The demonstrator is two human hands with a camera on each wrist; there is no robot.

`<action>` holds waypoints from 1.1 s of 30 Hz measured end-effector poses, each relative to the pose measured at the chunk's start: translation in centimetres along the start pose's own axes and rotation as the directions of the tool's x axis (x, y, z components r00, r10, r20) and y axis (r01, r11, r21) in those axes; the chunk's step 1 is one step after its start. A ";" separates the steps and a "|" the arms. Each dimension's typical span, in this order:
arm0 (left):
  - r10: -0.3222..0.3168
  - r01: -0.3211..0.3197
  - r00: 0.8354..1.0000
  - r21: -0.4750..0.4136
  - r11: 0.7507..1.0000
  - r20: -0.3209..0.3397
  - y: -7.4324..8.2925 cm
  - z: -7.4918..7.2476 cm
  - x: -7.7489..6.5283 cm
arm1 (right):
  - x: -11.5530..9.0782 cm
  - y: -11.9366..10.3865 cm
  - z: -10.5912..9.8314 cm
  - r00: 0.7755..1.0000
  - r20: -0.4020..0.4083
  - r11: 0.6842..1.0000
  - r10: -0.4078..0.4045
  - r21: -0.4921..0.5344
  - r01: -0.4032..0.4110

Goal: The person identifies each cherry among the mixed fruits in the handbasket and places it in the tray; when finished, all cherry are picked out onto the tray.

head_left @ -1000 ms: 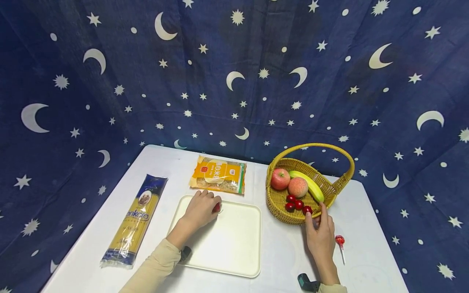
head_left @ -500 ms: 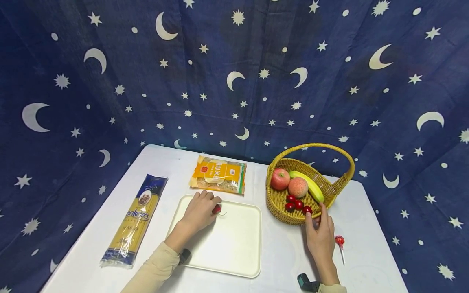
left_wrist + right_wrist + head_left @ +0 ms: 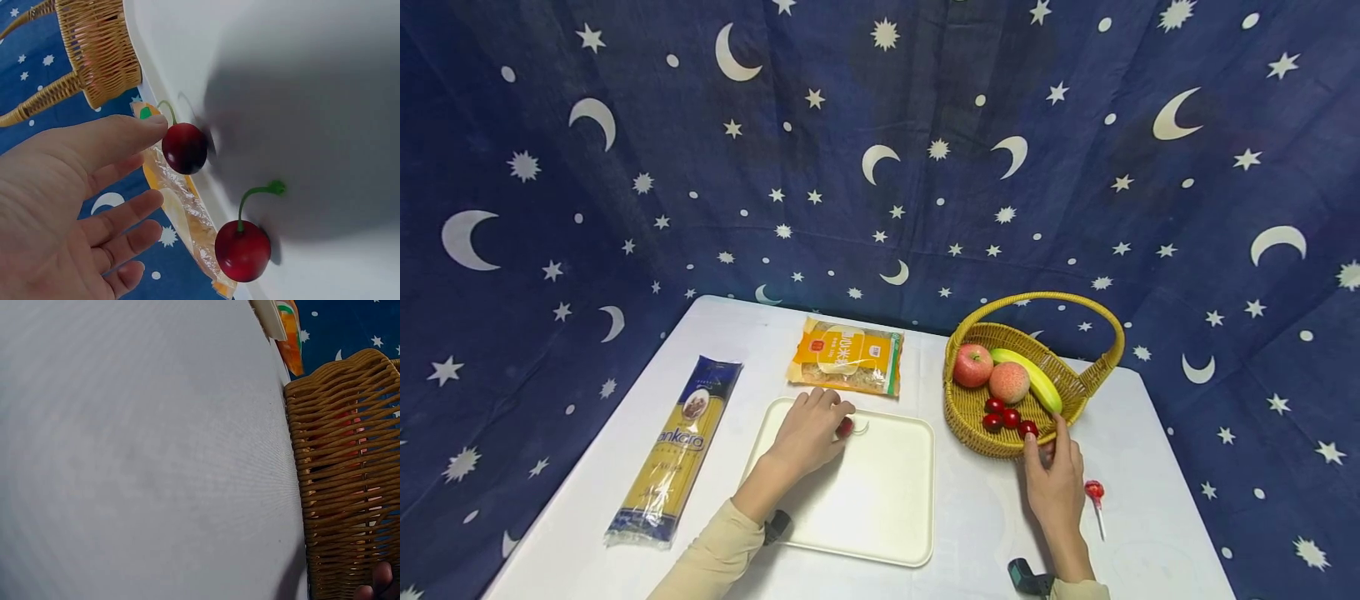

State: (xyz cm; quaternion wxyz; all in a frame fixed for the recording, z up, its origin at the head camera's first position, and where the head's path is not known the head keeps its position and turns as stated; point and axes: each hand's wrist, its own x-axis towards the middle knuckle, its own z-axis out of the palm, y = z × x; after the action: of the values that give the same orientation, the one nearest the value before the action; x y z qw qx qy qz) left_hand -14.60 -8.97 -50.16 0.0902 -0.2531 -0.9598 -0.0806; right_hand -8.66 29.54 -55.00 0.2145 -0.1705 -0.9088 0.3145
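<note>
My left hand (image 3: 807,435) is over the cream tray (image 3: 880,508), its fingers loosely bent. In the left wrist view, a dark red cherry (image 3: 185,149) with a curved stem lies right by the thumb tip. Closer to the camera is a second cherry (image 3: 243,251) with a green stem. The head view shows just one red cherry (image 3: 845,427) beside the fingers; the hand hides the other. My right hand (image 3: 1055,479) holds the near rim of the wicker basket (image 3: 973,437). Its fingertips (image 3: 382,574) show against the weave.
In the basket are an apple (image 3: 972,365), a peach (image 3: 1009,382), a banana (image 3: 1041,385) and several cherries (image 3: 1002,414). A lollipop (image 3: 1095,496) lies right of my right hand. A spaghetti pack (image 3: 673,454) is at left; an orange food packet (image 3: 847,357) sits behind the tray.
The cherry beside my left fingers has turned slightly, and more of its stem shows. Both hands have barely moved.
</note>
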 end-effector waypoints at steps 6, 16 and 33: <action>0.009 -0.009 1.000 -0.021 1.000 -0.015 0.2 0.0 0.4 | 0.1 0.1 0.1 1.000 0.010 1.000 0.006 -0.006 -0.006; 0.055 -0.059 0.997 -0.068 0.996 -0.045 1.5 -0.4 1.4 | 0.1 0.0 0.1 0.999 0.024 1.000 0.030 -0.008 -0.029; 0.239 -0.239 0.969 0.013 0.971 -0.059 9.3 -1.9 6.7 | 0.0 0.1 -0.1 0.999 0.021 1.000 0.026 -0.017 -0.026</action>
State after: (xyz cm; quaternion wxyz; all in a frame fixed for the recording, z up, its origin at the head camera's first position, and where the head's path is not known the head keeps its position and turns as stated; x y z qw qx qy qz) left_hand -15.42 1.79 -45.82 0.1286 -0.3642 -0.9194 -0.0740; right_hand -8.61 29.66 -54.99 0.1993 -0.1808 -0.9113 0.3116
